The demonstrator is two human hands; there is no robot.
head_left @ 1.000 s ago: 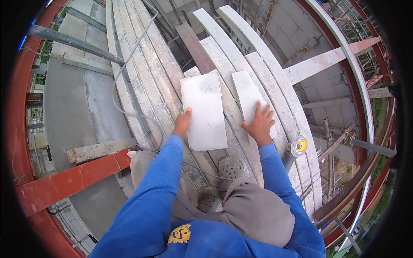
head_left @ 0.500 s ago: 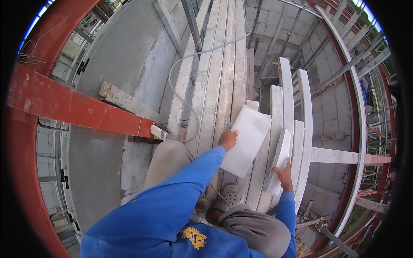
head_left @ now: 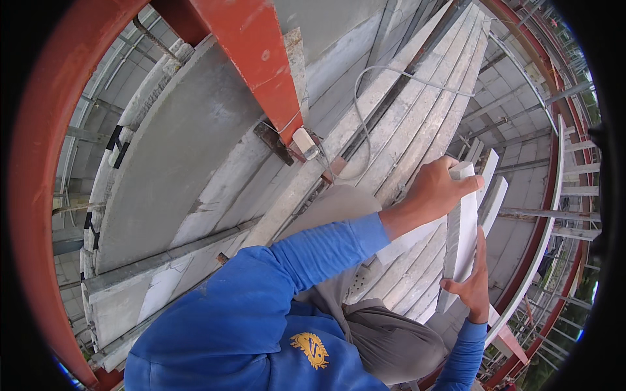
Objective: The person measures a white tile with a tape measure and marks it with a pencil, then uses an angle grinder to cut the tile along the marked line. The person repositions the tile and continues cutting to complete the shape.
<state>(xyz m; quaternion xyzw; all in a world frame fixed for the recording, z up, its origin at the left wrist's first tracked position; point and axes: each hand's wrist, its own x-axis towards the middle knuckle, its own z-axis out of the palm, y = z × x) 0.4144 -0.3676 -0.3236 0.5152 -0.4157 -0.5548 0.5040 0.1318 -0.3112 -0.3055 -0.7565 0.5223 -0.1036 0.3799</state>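
Both my hands are on a narrow white block piece [head_left: 462, 228] with a rough edge, held nearly upright over the planks. My left hand [head_left: 435, 190] is closed round its upper end, thumb on one side. Lower down, my right hand [head_left: 473, 284] grips its right side with the fingers partly hidden behind it. A wider white block slab [head_left: 409, 241] lies on the planks, partly covered by my left forearm.
Long pale planks [head_left: 417, 124] form the platform under me. A red steel beam [head_left: 257, 58] slants down from above, with a small white box [head_left: 305, 142] at its end. A grey cable [head_left: 360, 91] loops over the planks. A plastered grey wall [head_left: 176, 156] stands left.
My left hand has let go of the wide slab and taken hold of the narrow block piece, which my right hand still grips. The head view has turned, so the surroundings appear rotated.
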